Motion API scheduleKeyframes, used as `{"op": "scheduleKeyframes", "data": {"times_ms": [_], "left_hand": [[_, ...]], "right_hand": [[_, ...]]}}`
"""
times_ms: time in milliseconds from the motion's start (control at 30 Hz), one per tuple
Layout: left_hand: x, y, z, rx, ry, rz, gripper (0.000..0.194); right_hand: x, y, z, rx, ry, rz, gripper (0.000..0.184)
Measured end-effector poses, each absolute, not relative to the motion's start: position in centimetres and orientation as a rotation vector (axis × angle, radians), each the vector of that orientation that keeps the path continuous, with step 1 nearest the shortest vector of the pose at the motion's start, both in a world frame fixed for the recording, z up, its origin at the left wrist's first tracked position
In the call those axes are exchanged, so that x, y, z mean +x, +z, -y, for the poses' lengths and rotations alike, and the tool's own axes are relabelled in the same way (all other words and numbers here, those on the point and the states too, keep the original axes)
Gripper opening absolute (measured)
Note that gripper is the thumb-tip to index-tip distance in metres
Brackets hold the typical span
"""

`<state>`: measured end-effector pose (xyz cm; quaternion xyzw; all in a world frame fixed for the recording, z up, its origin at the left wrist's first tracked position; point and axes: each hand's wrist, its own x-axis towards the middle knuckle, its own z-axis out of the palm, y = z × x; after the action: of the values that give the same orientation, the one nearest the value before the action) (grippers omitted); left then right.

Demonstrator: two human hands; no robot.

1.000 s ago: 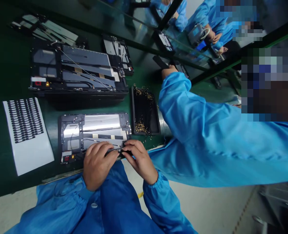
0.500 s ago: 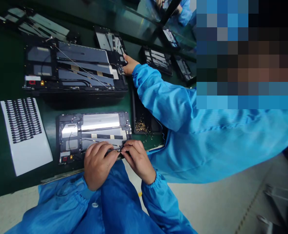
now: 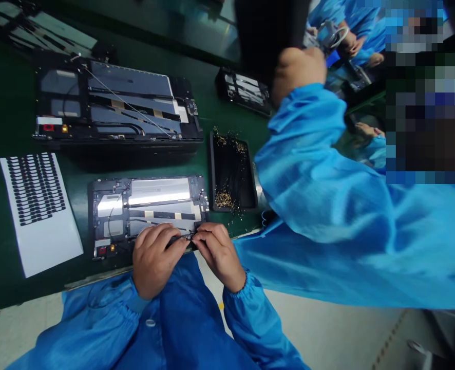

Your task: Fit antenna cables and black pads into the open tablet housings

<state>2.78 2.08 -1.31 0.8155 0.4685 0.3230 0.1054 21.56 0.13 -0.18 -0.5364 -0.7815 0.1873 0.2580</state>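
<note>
An opened tablet [image 3: 160,190], with silvery batteries and dark ribbon cables showing, lies flat on the bench before me. My left hand [image 3: 158,262] rests over its near edge, thumb and index finger pressed together near the right corner. Fingertips of my right hand [image 3: 220,257] pinch at the same corner, almost meeting the left ones. Whatever sits between the fingertips is too small to make out. A black tray [image 3: 233,172] of tiny gold-coloured screws stands just right of the tablet.
A stack of opened tablets [image 3: 135,82] stands behind. On the left lies a white sheet [image 3: 52,246] with rows of black stickers. Another tablet stack [image 3: 245,90] is at the back. A co-worker's sleeve [image 3: 308,154] reaches across from the right. Loose screws lie by the tray's near corner.
The co-worker's hand has moved right and up from beside the stack, now with a blurred dark object. The tablet at the back middle is gone. My hands have hardly moved.
</note>
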Motion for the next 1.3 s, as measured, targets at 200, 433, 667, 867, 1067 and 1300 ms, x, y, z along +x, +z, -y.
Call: {"op": "scheduleKeyframes", "data": {"times_ms": [200,433,667,867,1067,1300], "left_hand": [[2.7,-1.4,-2.1,2.414,0.962,-1.366,0.009],[2.5,-2.3,-1.9,2.474,1.017,-1.318,0.01],[2.2,-2.5,-1.9,2.507,1.007,-1.267,0.01],[2.3,-1.9,-1.8,2.44,0.978,-1.341,0.008],[2.9,-1.6,-2.0,2.411,0.915,-1.398,0.001],[1.8,-0.7,-1.6,2.372,0.951,-1.337,0.011]], "right_hand": [[21.5,-0.1,-0.2,-1.46,0.499,2.128,0.012],[21.3,-0.4,0.0,-1.467,0.439,2.144,0.016],[21.1,-2.2,1.0,-1.412,0.412,1.922,0.025],[20.9,-2.8,1.3,-1.38,0.385,1.83,0.028],[20.7,-2.8,1.0,-1.398,0.401,1.798,0.025],[20.6,-3.5,2.4,-1.377,0.271,1.87,0.043]]}}
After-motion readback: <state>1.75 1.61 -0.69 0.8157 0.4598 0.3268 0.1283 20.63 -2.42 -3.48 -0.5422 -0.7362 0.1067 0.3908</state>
